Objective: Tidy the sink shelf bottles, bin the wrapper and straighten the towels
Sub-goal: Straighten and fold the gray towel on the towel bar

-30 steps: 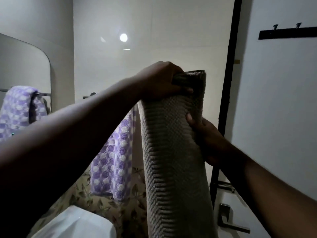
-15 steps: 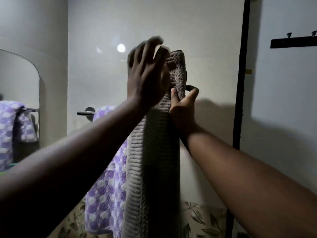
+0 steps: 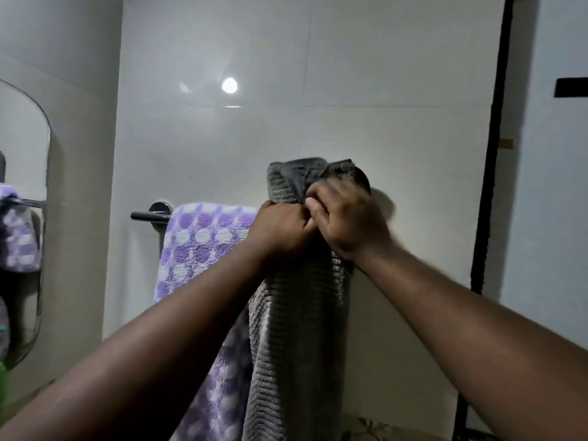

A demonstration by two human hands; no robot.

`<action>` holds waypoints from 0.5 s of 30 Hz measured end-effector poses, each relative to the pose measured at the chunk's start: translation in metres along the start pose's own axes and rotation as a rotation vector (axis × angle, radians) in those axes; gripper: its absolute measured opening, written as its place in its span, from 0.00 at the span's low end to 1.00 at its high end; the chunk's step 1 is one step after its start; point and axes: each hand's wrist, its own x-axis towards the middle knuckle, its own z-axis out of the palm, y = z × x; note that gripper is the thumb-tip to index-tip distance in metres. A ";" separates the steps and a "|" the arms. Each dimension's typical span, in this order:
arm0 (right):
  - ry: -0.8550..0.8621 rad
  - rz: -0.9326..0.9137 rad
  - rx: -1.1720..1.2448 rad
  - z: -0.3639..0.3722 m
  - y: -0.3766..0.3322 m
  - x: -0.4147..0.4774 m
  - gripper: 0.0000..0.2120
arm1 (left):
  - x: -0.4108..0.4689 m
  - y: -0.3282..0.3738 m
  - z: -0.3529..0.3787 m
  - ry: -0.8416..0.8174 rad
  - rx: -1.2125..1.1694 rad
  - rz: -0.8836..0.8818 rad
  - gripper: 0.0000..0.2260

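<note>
A grey ribbed towel [image 3: 286, 345] hangs down the white tiled wall, its top bunched above my hands at the height of the towel rail [image 3: 149, 215]. My left hand [image 3: 281, 230] is closed on the towel's upper part. Touching it on the right, my right hand [image 3: 346, 221] pinches the bunched top edge. A purple and white dotted towel [image 3: 197, 249] hangs over the rail just left of the grey one, partly behind my left forearm. No bottles or wrapper are in view.
A rounded mirror [image 3: 22, 218] on the left wall reflects the purple towel. A black door frame [image 3: 491, 154] runs down the right side, with a black hook bar [image 3: 571, 87] on the door beyond.
Both hands have come down from the raised towel top and closed together on it at rail height. The left hand, spread open half a second ago, now grips the grey towel.
</note>
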 end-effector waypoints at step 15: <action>-1.148 0.811 0.502 0.021 0.012 0.053 0.54 | 0.036 -0.014 0.006 -0.250 -0.188 -0.081 0.26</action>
